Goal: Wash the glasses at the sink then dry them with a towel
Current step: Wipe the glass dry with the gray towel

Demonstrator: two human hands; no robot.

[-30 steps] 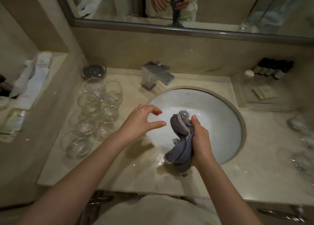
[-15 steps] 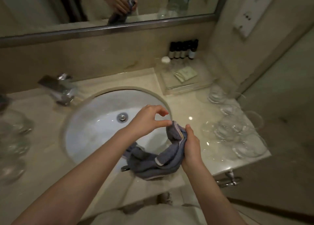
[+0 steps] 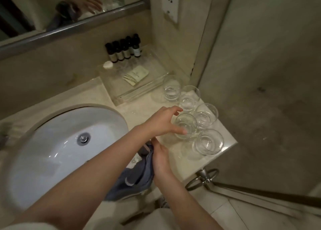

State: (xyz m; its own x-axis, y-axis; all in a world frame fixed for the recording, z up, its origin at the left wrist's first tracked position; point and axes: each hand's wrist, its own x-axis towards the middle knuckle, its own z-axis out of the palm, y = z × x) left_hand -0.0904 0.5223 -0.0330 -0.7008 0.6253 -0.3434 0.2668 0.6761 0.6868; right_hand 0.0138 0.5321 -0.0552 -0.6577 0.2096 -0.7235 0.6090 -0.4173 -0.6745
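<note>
Reaching farther right than half a second ago, left hand (image 3: 161, 123) spreads its fingers beside a glass (image 3: 186, 126) at its 3 o'clock, thumb touching, not yet closed. Right hand (image 3: 160, 157) clutches the grey towel (image 3: 137, 177). Four more glasses (image 3: 206, 114) crowd the marble surface (image 3: 139, 108), sink (image 3: 66, 148) at 9 o'clock.

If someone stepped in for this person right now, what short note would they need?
Left hand: open, reaching over a glass, thumb at its side, not yet gripping.
Right hand: grips the grey towel at the counter edge beside the sink.
Five glasses stand upright at the counter's right end; whether they are wet cannot be told.
Done: unclear from here.
Left: probably pick up that glass and dry it, then the others.
</note>
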